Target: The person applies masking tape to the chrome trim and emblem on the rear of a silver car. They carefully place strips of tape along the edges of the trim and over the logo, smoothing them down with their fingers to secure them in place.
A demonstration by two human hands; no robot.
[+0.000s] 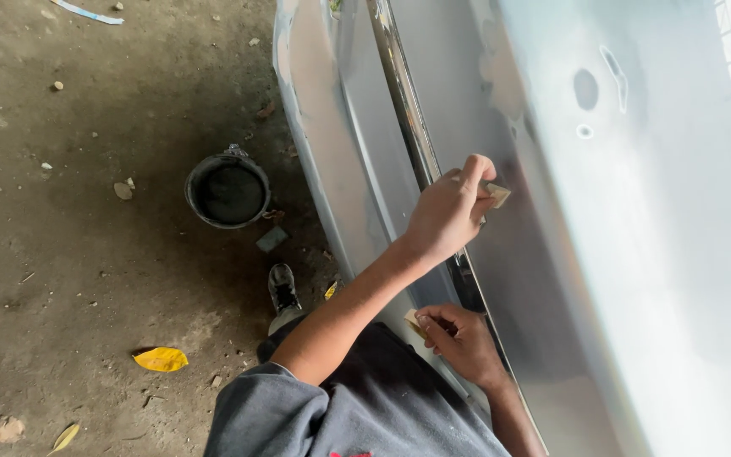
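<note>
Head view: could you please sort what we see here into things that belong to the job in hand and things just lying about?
In use:
- left hand pressing a small sanding piece on the silver car panel
- right hand holding another small piece

Lying about:
- black bucket on the dirt floor
- yellow leaf
- scattered stones

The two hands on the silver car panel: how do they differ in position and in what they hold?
The left hand is raised, arm outstretched, pressing a small tan piece against the silver car panel. The right hand sits lower, close to the body, pinching another tan piece near the dark trim strip. Both are bare and grip small tan pieces, likely sandpaper.
</note>
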